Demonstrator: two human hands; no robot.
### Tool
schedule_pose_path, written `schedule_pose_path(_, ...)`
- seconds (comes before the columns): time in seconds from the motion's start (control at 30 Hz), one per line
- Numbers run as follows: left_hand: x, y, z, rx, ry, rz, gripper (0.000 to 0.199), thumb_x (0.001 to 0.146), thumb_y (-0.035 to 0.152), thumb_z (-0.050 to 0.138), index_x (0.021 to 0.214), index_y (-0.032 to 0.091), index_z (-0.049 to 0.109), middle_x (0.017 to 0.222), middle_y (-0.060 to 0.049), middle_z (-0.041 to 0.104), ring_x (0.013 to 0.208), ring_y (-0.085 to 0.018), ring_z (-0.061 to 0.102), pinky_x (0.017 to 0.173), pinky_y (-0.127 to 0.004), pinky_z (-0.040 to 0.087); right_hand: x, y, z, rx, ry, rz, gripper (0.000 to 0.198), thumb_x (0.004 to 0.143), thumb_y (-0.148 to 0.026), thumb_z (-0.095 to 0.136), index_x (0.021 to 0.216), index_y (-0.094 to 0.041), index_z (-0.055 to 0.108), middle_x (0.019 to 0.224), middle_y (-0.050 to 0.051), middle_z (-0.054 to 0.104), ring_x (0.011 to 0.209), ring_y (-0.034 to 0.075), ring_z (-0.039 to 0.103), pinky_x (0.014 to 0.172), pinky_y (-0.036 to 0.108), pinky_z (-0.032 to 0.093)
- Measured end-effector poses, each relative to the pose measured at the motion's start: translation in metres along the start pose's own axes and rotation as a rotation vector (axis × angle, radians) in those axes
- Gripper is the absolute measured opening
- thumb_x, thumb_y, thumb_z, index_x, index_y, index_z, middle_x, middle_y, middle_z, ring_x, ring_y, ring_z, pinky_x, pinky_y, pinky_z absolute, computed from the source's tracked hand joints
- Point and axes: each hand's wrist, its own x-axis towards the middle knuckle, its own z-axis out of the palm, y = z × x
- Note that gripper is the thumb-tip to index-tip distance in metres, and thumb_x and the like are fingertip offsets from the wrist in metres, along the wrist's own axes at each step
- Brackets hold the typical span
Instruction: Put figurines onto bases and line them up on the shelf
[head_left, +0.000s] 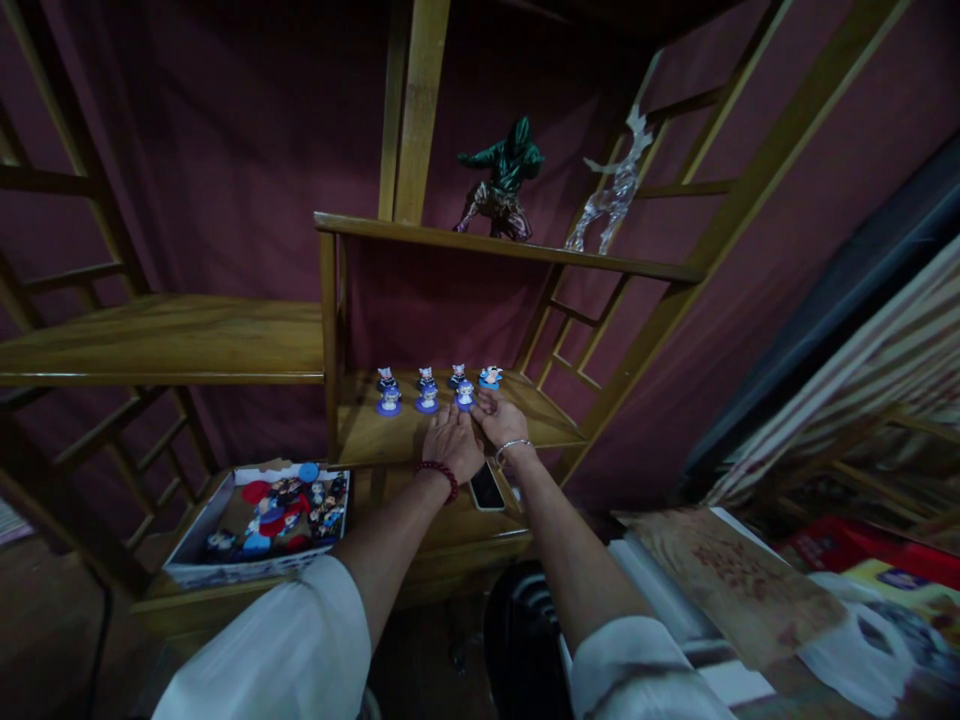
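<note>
A small white figurine on a purple base (465,397) stands at the right end of the front row on the low wooden shelf. My left hand (454,442) reaches in from its near left side, fingertips closed at the base. From the right, my right hand (501,418) has its fingers bent against the same base; the exact finger contact is partly hidden. Two matching figurines, a middle one (427,400) and a left one (388,402), stand in line beside it. Behind them is a row of several small figurines, including one on a blue base (490,377).
A phone (487,488) lies below my wrists. At the left, an open box (180,560) holds several jumbled figurines and coloured bases. On the shelf board (420,232) above stand a dark crouching statue (506,180) and a clear deer figure (615,190).
</note>
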Motion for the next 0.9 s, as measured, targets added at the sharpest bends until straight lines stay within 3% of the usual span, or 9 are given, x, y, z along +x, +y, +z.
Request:
schedule_pose_path(0.3,-0.022,0.0,-0.005,0.031,0.047,0.099,0.034,0.08,0.021,0.028,0.107,0.015,0.048,0.126,-0.01,0.042,0.118,-0.02,0.03,0.098,-0.037,0.021,-0.026,-0.013,-0.006,-0.143,0.14,0.087,0.021,0.074,-0.022,0.046,0.092,-0.023,0.056,0.086,0.0,0.066,0.082,0.015,0.061,0.072,0.024,0.045)
schedule_pose_path(0.67,-0.044,-0.006,-0.007,0.016,0.007,0.188,0.047,0.076,0.019,0.032,0.122,0.01,0.039,0.132,-0.009,0.036,0.122,-0.019,0.025,0.102,-0.032,0.017,-0.052,-0.014,-0.006,-0.125,0.087,-0.032,0.02,0.077,-0.022,0.044,0.089,-0.026,0.059,0.086,-0.002,0.065,0.077,0.011,0.06,0.072,0.022,0.044)
schedule_pose_path(0.9,-0.062,-0.009,-0.009,-0.028,0.025,0.232,0.057,0.07,0.017,0.038,0.126,0.009,0.033,0.132,-0.01,0.035,0.122,-0.019,0.025,0.103,-0.034,0.016,-0.073,-0.023,-0.004,-0.223,0.14,-0.142,0.026,0.075,-0.016,0.04,0.085,-0.023,0.063,0.087,0.001,0.061,0.083,0.013,0.055,0.079,0.024,0.041)
